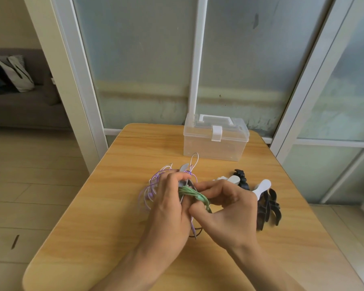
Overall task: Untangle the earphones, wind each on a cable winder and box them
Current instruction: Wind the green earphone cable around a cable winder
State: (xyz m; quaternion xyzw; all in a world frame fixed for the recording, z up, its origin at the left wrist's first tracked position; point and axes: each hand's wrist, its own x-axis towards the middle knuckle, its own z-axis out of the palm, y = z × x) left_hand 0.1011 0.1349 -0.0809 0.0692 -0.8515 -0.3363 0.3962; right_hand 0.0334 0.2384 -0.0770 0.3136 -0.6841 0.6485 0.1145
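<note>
Smooth wood-grain table [118,206], clear glossy plastic box [214,147], matt black plastic winders [268,208]

ahead: your way to the closed box [215,143] is bare table [135,148] | right: spare winders [267,204] block you

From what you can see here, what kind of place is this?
Probably a home, perhaps a balcony or sunroom: a small wooden table stands against frosted glass sliding doors, and a grey sofa with cushions shows through the opening on the left.
</note>
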